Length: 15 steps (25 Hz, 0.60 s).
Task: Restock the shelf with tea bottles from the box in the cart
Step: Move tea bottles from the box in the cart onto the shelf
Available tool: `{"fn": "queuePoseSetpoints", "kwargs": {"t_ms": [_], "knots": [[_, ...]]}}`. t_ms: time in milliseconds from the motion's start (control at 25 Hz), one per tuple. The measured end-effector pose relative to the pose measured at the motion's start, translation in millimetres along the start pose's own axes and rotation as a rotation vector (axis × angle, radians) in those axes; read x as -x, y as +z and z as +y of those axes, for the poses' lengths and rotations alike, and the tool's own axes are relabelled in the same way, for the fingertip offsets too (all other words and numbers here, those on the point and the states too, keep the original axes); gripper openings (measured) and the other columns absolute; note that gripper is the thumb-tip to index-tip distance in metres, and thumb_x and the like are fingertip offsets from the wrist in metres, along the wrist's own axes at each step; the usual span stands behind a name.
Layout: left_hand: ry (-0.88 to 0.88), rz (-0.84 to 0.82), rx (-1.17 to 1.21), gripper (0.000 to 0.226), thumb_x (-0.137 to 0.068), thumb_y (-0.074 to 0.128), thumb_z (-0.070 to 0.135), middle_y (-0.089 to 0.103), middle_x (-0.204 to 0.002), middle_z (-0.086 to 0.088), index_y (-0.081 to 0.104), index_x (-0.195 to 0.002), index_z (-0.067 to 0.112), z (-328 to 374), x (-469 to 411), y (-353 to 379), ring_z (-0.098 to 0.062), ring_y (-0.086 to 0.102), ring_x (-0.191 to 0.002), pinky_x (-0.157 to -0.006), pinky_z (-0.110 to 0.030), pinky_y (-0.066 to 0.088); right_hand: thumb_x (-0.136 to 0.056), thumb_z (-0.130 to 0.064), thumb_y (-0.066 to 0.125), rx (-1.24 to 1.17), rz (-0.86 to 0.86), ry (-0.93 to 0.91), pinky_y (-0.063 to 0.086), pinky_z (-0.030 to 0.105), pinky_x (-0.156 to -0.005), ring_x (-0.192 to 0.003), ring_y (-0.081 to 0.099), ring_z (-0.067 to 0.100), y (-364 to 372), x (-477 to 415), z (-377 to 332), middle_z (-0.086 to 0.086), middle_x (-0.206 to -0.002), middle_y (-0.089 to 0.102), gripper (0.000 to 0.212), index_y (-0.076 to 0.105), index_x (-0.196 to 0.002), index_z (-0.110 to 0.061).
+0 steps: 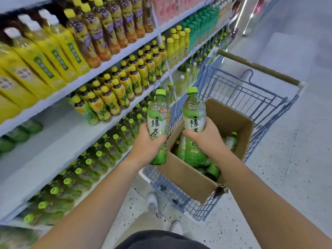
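Both hands loaded. Left hand (145, 142) wraps the lower half of one green tea bottle (158, 121); right hand (204, 137) wraps the middle of a second bottle (194, 112). Both are upright, caps up, held over the near-left corner of the cardboard box (188, 175) in the cart (251, 90). More bottles lie in the box. Matching green-cap rows (89, 162) stand on a low tier of the shelf (53, 141), left of the cart.

Handling guess: full plastic bottles, moderately heavy, smooth label so a bit slippery, walls give slightly under squeeze, not fragile. Best hold is mid-body on the label. A cap grip would let it swing.
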State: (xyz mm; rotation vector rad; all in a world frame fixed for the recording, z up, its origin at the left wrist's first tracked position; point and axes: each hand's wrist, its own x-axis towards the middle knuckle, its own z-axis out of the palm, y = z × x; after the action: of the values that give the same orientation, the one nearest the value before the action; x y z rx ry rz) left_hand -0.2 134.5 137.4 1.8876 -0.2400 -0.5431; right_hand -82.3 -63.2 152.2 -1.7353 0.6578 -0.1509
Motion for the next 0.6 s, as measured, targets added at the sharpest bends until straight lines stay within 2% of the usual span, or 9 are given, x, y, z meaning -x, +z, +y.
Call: {"fn": "queuePoseSetpoints", "kwargs": {"t_ms": [80,160,240,320,360,480,600], "knots": [[-0.006,0.090,0.031,0.035,-0.087,0.071,0.037,0.063,-0.104,0.003,0.046,-0.111,0.036,-4,22,-22,0.006,0.063,-0.072,-0.049,-0.011,0.045,-0.077,-0.032,0.084,0.016,-0.080,-0.037,0.057,0.038,-0.074,-0.092,0.068,0.013,22,3,-15,-0.006,-0.107,0.068,0.050,0.055,-0.118,-0.034],[-0.020,0.205,0.063,0.035,-0.090,0.070,0.033,0.063,-0.104,0.002,0.047,-0.116,0.032,-11,47,-55,0.005,0.063,-0.071,-0.048,-0.010,0.045,-0.078,-0.036,0.082,0.053,-0.164,-0.077,0.055,0.037,-0.072,-0.091,0.068,0.013,56,9,-33,-0.007,-0.107,0.068,0.051,0.054,-0.120,-0.033],[-0.038,0.324,0.068,0.031,-0.091,0.071,0.034,0.064,-0.100,0.002,0.047,-0.110,0.033,-21,71,-93,0.001,0.062,-0.067,-0.047,-0.013,0.044,-0.076,-0.041,0.081,0.094,-0.233,-0.117,0.054,0.036,-0.072,-0.092,0.067,0.011,94,15,-50,-0.008,-0.110,0.067,0.059,0.052,-0.126,-0.031],[-0.069,0.422,0.060,0.030,-0.090,0.073,0.036,0.065,-0.097,0.002,0.047,-0.104,0.032,-33,93,-133,-0.004,0.063,-0.070,-0.051,-0.019,0.049,-0.074,-0.045,0.082,0.132,-0.310,-0.146,0.056,0.036,-0.073,-0.094,0.067,0.012,134,20,-68,-0.010,-0.112,0.067,0.058,0.052,-0.123,-0.035],[-0.083,0.456,0.058,0.030,-0.089,0.074,0.036,0.065,-0.097,0.002,0.047,-0.104,0.032,-39,102,-151,-0.002,0.064,-0.070,-0.053,-0.020,0.051,-0.073,-0.045,0.083,0.142,-0.348,-0.161,0.055,0.033,-0.070,-0.091,0.068,0.011,152,22,-75,-0.011,-0.109,0.068,0.054,0.052,-0.117,-0.038],[-0.104,0.543,0.041,0.030,-0.087,0.076,0.034,0.065,-0.097,0.007,0.050,-0.101,0.034,-60,126,-205,0.011,0.061,-0.069,-0.046,-0.009,0.044,-0.072,-0.045,0.082,0.181,-0.450,-0.219,0.050,0.026,-0.060,-0.079,0.066,0.001,214,31,-96,-0.014,-0.102,0.067,0.049,0.051,-0.111,-0.041],[-0.128,0.585,0.029,0.030,-0.083,0.078,0.035,0.067,-0.096,0.012,0.053,-0.099,0.035,-82,145,-257,0.012,0.062,-0.073,-0.048,-0.008,0.044,-0.067,-0.051,0.079,0.191,-0.514,-0.244,0.051,0.029,-0.064,-0.086,0.066,0.005,278,44,-111,-0.014,-0.103,0.066,0.056,0.052,-0.115,-0.040]]}}
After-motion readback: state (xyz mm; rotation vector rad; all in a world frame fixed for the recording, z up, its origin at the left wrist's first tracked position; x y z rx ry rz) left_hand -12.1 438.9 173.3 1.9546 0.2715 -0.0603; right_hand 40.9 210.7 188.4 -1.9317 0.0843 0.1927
